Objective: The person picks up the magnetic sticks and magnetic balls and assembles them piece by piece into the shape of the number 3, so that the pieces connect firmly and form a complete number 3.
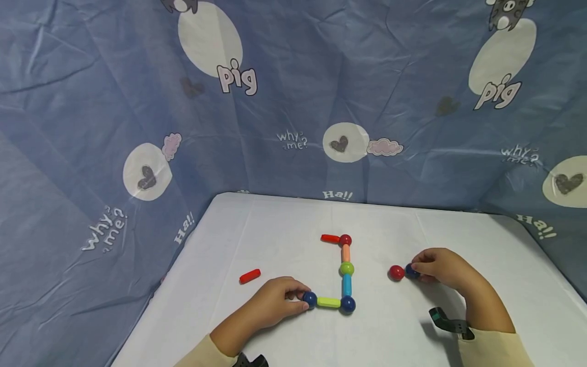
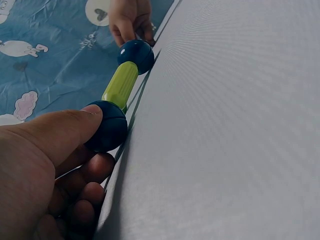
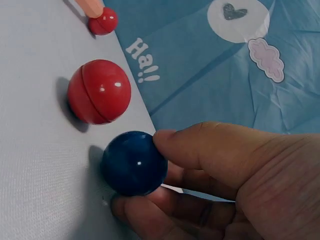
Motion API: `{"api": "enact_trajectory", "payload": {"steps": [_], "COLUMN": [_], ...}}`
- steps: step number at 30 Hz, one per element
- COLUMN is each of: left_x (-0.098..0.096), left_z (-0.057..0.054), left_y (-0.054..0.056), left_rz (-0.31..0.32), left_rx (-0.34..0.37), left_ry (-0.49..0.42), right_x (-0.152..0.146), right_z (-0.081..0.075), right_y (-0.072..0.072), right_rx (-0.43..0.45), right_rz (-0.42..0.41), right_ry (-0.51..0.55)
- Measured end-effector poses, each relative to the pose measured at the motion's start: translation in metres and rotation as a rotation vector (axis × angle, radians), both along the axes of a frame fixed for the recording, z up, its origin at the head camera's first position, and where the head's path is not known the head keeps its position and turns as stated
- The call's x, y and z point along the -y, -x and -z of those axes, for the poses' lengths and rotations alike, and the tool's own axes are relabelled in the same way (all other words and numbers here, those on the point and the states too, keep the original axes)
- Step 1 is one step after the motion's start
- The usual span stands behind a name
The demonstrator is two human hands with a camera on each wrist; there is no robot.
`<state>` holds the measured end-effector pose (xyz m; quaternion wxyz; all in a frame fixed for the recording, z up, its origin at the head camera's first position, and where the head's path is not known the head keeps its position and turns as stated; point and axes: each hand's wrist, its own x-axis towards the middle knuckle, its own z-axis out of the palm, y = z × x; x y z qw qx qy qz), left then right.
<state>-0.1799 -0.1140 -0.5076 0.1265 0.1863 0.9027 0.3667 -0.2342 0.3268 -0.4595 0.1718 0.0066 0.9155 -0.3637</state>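
Observation:
My left hand (image 1: 281, 302) pinches a dark blue ball (image 2: 107, 126) between thumb and fingers. That ball is the near-left end of a joined chain: a yellow-green rod (image 1: 328, 302), another dark blue ball (image 1: 348, 304), a light blue rod (image 1: 347, 285), a green ball (image 1: 347, 268), an orange rod (image 1: 346, 253), a red ball (image 1: 345, 239) and a red rod (image 1: 330, 238). Farther right, my right hand (image 1: 442, 268) grips a loose dark blue ball (image 3: 135, 163) by thumb and fingertips. Close beside it on the table sits a red ball (image 3: 99, 92).
A single red rod (image 1: 249, 276) lies left of the chain, beyond my left hand. White cloth covers the table (image 1: 284, 224). A blue printed curtain (image 1: 284, 102) hangs behind the table's far edge and along its left side.

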Motion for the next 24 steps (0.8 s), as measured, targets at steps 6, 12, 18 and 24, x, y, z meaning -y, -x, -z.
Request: {"api": "enact_trajectory", "payload": {"steps": [6,12,18,24], "left_x": [0.0,-0.002,-0.004,-0.032], "left_z": [-0.002,-0.003,-0.005,-0.018], "left_y": [0.0,-0.002,-0.003,0.0], "left_rz": [-0.003,-0.002,0.016,0.004], "left_rx": [0.003,0.024,0.012,-0.075], "left_ry": [-0.003,0.004,0.04,0.209], "right_x": [-0.003,-0.002,0.005,0.019], "right_z": [-0.001,0.004,0.009,0.01], "right_y": [0.0,0.002,0.001,0.001], "right_rx": [-0.033,-0.059,-0.142,-0.217], "right_rz": [-0.043,-0.05,-0.018,0.057], "right_ry": [-0.01,-0.043,-0.043,0.04]}}
